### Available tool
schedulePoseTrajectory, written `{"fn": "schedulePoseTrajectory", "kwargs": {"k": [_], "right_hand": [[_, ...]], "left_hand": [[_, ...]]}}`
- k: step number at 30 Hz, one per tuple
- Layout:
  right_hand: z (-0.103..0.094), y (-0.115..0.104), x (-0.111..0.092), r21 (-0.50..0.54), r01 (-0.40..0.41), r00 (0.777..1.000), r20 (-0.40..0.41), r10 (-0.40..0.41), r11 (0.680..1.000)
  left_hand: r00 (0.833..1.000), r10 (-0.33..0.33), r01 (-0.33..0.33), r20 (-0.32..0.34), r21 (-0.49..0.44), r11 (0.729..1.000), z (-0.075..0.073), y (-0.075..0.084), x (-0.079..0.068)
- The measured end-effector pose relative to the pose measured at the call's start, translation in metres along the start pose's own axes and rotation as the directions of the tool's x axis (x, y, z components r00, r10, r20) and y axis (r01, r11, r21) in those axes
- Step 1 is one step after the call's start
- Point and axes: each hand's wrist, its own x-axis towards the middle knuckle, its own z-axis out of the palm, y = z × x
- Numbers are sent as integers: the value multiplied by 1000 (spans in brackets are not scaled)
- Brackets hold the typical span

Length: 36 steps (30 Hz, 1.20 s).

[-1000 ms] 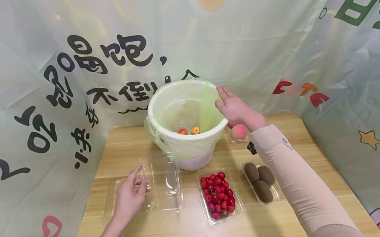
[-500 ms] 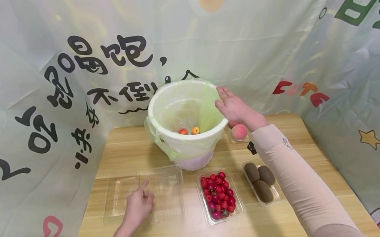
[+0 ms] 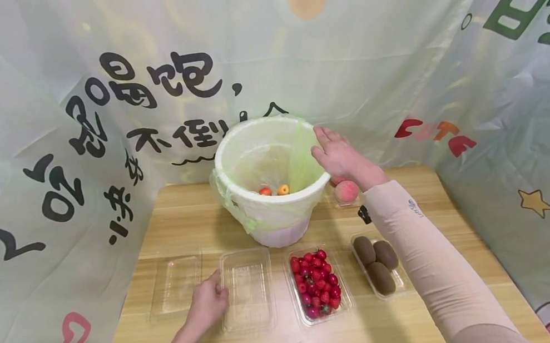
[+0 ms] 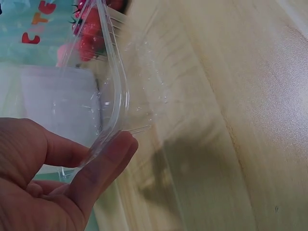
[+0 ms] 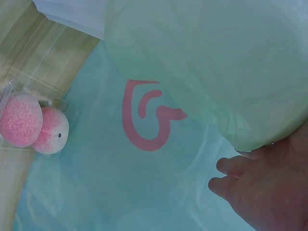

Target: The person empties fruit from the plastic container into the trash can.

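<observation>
Over on the left, the left hand (image 3: 208, 303) pinches the left rim of a clear box (image 3: 247, 292), between another box (image 3: 178, 282) and the red fruit (image 3: 316, 284). Well apart from it, the right hand (image 3: 340, 158) rests, fingers straight, on the right rim of the far bucket (image 3: 281, 211). Kiwis (image 3: 381, 276) lie right of the red fruit, a peach (image 3: 346, 191) farther back.
</observation>
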Motion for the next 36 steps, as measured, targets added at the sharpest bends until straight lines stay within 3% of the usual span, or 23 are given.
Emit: {"fn": "schedulePoseTrajectory", "kwargs": {"k": [21,30,36], "right_hand": [[-3,-3,-1,-37,-21,1000,19,22,999],[-1,-1,0,-20,-15,1000,21,15,1000],[-2,-1,1,-14,-12,1000,16,12,1000]], "left_hand": [[994,-56,58,92,-19,998,1,-5,-4],[992,-86,88,93,-15,996,0,-3,-4],[997,-54,52,51,38,998,-15,5,3]]}}
